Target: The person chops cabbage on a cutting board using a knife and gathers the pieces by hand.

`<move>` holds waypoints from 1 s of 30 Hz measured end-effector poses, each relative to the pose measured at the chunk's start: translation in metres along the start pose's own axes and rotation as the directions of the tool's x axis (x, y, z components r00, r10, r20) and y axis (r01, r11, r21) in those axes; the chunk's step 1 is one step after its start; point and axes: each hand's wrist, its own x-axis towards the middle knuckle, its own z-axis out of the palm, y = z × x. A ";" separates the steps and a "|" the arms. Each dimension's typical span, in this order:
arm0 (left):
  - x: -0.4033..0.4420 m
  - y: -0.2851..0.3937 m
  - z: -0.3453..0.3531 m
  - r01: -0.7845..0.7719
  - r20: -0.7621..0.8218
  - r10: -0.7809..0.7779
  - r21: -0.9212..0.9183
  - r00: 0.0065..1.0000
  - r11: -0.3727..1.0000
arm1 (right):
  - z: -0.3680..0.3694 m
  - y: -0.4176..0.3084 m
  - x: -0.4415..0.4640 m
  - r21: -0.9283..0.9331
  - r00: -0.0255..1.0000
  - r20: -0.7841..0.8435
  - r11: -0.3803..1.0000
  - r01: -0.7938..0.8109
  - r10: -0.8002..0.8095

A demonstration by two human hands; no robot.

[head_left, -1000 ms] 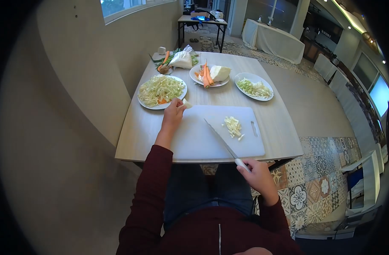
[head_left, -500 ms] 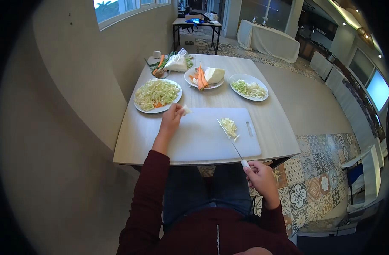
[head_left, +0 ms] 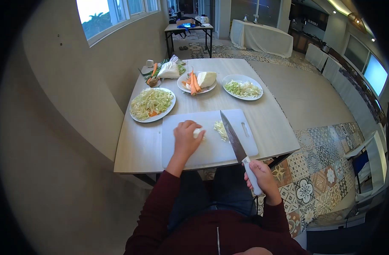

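On the white cutting board [head_left: 215,155], my left hand [head_left: 187,138] is closed around a pale piece of cabbage [head_left: 198,133], partly hidden by the fingers. My right hand [head_left: 263,177] grips a kitchen knife [head_left: 234,138] by its white handle, just past the table's front edge. The blade points away from me over the board, its flat side showing. A small heap of shredded cabbage [head_left: 220,129] lies on the board between my left hand and the blade, partly behind the blade.
A plate heaped with shredded cabbage [head_left: 151,104] stands at the left. Behind the board are a plate with carrots [head_left: 195,84] and a cabbage chunk [head_left: 206,79], and a plate of shreds [head_left: 243,89]. A white plastic bag [head_left: 169,70] and vegetables sit at the far left corner.
My left hand has come from near the left plate down onto the board with the cabbage piece. The knife has turned from edge-on to showing its flat side. The view has shifted slightly.
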 end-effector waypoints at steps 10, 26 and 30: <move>0.034 0.030 0.050 0.245 0.342 -0.184 -0.144 0.921 0.959 | 0.003 -0.007 -0.003 0.012 0.997 -0.078 1.000 0.014 -0.013; 0.014 0.049 0.039 0.050 0.192 -0.025 -0.125 0.981 0.991 | 0.007 0.002 0.004 -0.766 0.835 -0.282 0.634 0.100 -0.472; -0.007 0.071 0.032 -0.187 0.237 0.209 -0.113 0.949 0.976 | 0.019 -0.006 0.001 -0.795 0.864 -0.242 0.600 0.084 -0.441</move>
